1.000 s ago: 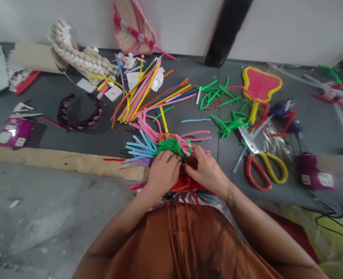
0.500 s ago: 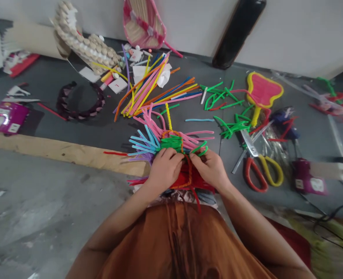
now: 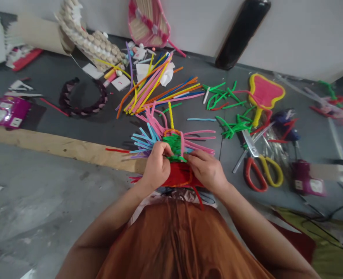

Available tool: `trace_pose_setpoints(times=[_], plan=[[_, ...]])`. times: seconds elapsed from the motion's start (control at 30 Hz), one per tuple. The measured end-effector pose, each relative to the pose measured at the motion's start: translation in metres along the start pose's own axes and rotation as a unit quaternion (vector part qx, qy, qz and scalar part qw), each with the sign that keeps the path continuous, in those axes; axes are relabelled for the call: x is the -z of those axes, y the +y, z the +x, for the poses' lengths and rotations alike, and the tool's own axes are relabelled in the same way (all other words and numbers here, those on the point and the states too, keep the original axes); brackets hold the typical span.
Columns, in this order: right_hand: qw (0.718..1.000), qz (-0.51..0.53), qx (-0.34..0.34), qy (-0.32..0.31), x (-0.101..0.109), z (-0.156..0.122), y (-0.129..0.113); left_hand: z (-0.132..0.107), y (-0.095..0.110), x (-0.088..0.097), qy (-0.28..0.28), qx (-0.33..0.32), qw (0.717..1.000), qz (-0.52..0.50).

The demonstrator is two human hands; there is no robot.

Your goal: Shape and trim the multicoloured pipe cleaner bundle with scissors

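A woven piece of pipe cleaners (image 3: 173, 144) lies at the table's front edge, green in its middle and red below. Loose pink, light blue and purple ends fan out around it, and an orange stem outlines part of it. My left hand (image 3: 156, 164) is closed, thumb and finger pinching the green pipe cleaner at the weave's left side. At the right side my right hand (image 3: 207, 170) is closed too, its fingertips on the end of the green row; just what they grip is partly hidden. A yellow twisted stem (image 3: 170, 115) sticks up from the top.
Loose coloured pipe cleaners (image 3: 154, 87) lie behind the weave, with cut green pieces (image 3: 235, 126) to the right. Scissors (image 3: 251, 155) with red and yellow handles rest near my right hand. A dark headband (image 3: 82, 99) and a purple packet (image 3: 8, 112) lie left.
My left hand has moved slightly left and turned upright. The right fingers have closed in at the weave's right edge; the green ends that stuck up there no longer show. More green weave is visible.
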State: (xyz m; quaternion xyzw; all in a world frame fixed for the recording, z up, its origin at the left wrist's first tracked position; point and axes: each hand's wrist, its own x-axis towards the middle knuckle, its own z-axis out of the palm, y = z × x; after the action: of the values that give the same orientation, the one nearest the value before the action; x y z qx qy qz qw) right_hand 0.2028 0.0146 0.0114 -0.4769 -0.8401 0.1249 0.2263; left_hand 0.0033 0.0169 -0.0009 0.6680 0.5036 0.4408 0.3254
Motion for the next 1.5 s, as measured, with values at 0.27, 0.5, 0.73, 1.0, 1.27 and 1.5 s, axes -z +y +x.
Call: trace_pose_setpoints(times=[0.27,0.5,0.73,1.0,1.27,1.5], plan=[[0.983,-0.154,-0.006,-0.102,0.003,0.015,-0.016,-0.009,0.020,0.016,0.038,-0.299,0.937,0.177],[0.997,-0.020,0.015,-0.074,0.004,0.004,0.001,-0.006,0.025,0.020,-0.094,-0.280,0.883,0.366],[0.989,-0.108,0.022,-0.097,0.003,0.007,-0.007,0.002,0.031,0.018,-0.108,-0.184,0.916,0.341],[0.999,0.018,-0.031,-0.031,0.000,0.007,0.007,0.005,0.022,0.018,-0.136,-0.218,0.876,0.409],[0.996,0.084,-0.003,-0.020,-0.003,0.006,0.011,0.008,0.026,0.019,-0.143,-0.161,0.882,0.418],[0.999,0.035,-0.002,-0.023,-0.004,0.005,0.006,0.002,0.031,0.025,-0.133,-0.237,0.850,0.451]])
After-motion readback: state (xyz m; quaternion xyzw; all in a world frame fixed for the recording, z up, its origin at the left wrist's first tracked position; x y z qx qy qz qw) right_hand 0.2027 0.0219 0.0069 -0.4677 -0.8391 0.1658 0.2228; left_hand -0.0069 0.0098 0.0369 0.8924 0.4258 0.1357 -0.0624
